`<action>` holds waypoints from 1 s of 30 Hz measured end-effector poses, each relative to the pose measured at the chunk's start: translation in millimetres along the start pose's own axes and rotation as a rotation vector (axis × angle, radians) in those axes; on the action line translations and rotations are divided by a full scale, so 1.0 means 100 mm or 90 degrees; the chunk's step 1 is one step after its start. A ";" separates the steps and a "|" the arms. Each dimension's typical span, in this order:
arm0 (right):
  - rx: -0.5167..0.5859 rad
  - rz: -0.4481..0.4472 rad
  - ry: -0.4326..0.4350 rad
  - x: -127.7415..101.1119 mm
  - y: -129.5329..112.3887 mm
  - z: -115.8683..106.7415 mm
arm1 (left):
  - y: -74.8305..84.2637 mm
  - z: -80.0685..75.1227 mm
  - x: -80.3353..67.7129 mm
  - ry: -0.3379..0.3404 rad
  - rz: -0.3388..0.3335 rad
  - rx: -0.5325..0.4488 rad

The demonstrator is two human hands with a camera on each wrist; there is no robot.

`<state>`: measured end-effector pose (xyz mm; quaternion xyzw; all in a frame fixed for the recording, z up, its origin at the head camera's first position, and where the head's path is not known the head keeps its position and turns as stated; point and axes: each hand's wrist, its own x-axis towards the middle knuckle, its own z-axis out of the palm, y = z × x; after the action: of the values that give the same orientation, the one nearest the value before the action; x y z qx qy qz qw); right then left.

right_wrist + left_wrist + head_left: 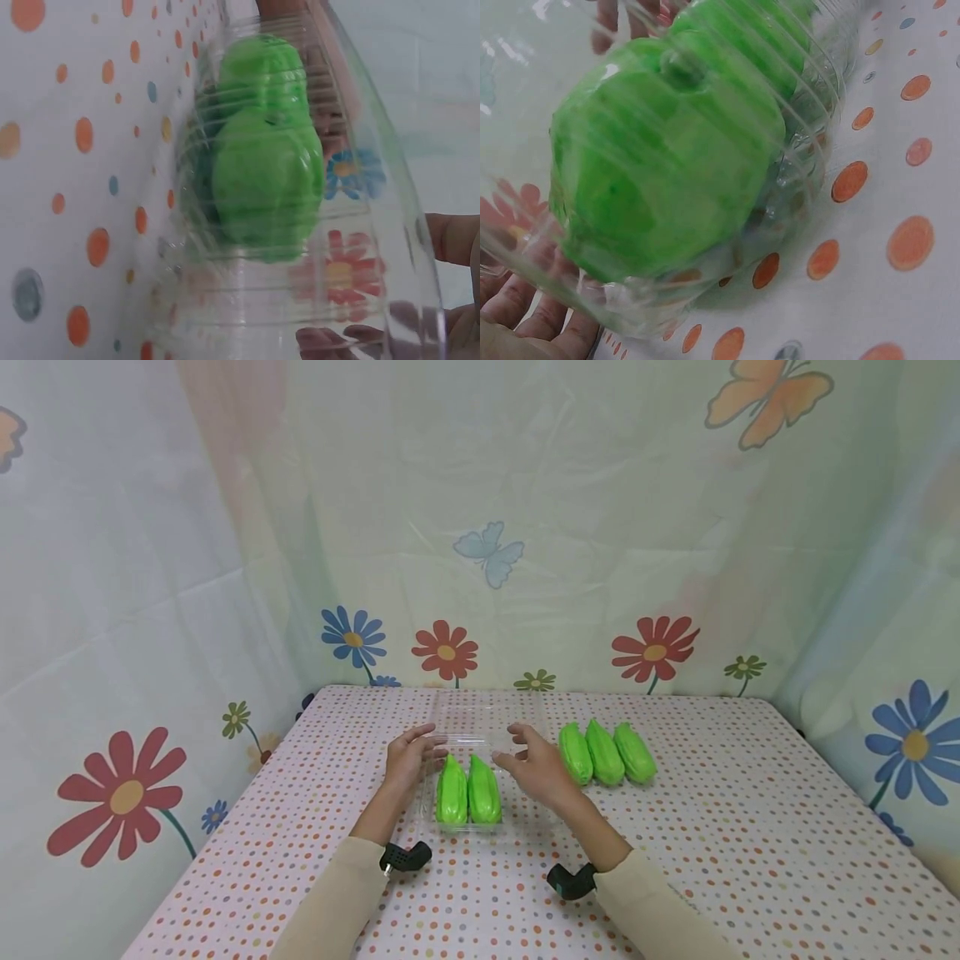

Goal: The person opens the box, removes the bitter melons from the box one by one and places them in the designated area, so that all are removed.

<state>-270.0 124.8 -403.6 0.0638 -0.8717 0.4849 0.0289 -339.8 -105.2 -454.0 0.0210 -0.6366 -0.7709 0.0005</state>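
A clear plastic clamshell box [528, 817] lies on the table with its lid [483, 714] raised at the back. Inside its left part sit two bright green, ridged, pointed vegetables, one on the left [452, 795] and one beside it [484, 795]. My left hand [406, 760] is at the box's left side, fingers loosely extended toward the middle. Over the right part is my right hand [542, 768], thumb and fingers spread, nothing held. In the right wrist view, its fingers [454, 240] show beside the clear wall, with the green vegetables [266, 184] seen through the plastic.
Three more of the green vegetables [606, 754] lie side by side on the table, right of the box. A dotted cloth [720, 827] covers the tabletop. Curtains printed with flowers and butterflies [487, 556] stand behind and at both sides.
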 end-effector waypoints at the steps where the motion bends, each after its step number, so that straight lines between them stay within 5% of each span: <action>1: 0.000 -0.002 -0.004 0.00 0.00 0.02 | 0.00 0.00 0.00 -0.001 0.001 0.000; 30: -0.018 -0.018 -0.087 -0.03 0.02 0.31 | 0.03 0.00 -0.03 -0.010 0.004 0.004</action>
<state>-267.1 99.9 -421.5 0.1085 -0.8774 0.4668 -0.0226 -337.3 -105.8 -451.1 0.0126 -0.6392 -0.7690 -0.0021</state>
